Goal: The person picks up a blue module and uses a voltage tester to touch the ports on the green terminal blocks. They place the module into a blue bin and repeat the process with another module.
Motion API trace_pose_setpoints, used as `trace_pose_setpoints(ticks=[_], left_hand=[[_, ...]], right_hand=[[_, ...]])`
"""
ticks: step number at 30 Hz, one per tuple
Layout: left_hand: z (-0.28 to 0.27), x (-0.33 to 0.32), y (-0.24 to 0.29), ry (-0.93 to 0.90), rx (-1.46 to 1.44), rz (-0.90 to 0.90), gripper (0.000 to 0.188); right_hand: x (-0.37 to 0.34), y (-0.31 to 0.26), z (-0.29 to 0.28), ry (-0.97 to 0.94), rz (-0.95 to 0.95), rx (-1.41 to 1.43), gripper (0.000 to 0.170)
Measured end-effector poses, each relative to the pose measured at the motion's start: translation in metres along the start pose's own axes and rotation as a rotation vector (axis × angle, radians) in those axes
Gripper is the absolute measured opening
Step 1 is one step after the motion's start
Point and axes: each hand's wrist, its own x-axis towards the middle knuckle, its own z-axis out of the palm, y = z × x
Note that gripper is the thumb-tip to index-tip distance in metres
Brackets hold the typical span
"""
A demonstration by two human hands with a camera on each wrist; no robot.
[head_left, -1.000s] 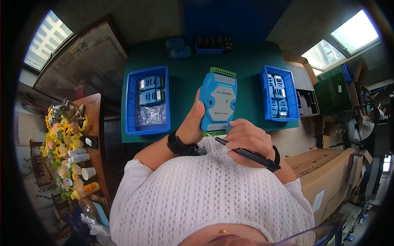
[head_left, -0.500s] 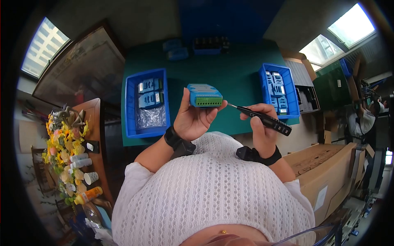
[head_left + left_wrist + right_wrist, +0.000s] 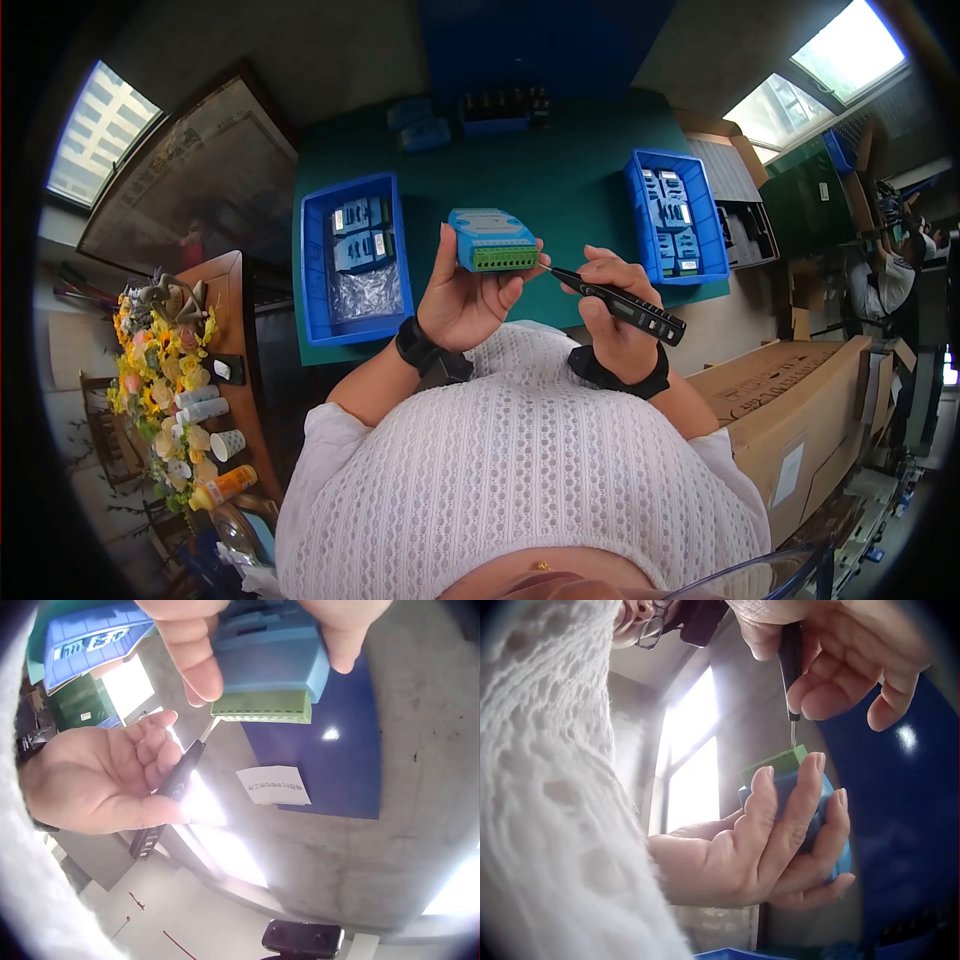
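Observation:
My left hand grips a blue Modbus module, thumb on one side and fingers round the other. The module is tilted so that its green terminal block faces me. My right hand holds a black tester screwdriver between thumb and fingers. Its thin metal tip meets one end of the green block in the left wrist view. From the right wrist side, the shaft points down at a corner of that block, and the left fingers cover much of the module.
A blue bin on the left of the green table has modules and clear plastic bags in it. Another blue bin with modules stands right. A small box of dark parts sits at the back; a carton is low right.
The module has been tipped from face-up to terminal end towards me and moved left. The screwdriver came off the lower block, swung round, and its tip now reaches the block's right end.

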Motion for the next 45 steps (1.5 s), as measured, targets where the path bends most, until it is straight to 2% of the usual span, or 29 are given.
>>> trace_pose_setpoints(ticks=[45], left_hand=[[0.011, 0.002, -0.004, 0.045, 0.225, 0.066, 0.063]], right_hand=[[0.006, -0.002, 0.001, -0.112, -0.037, 0.025, 0.023]])
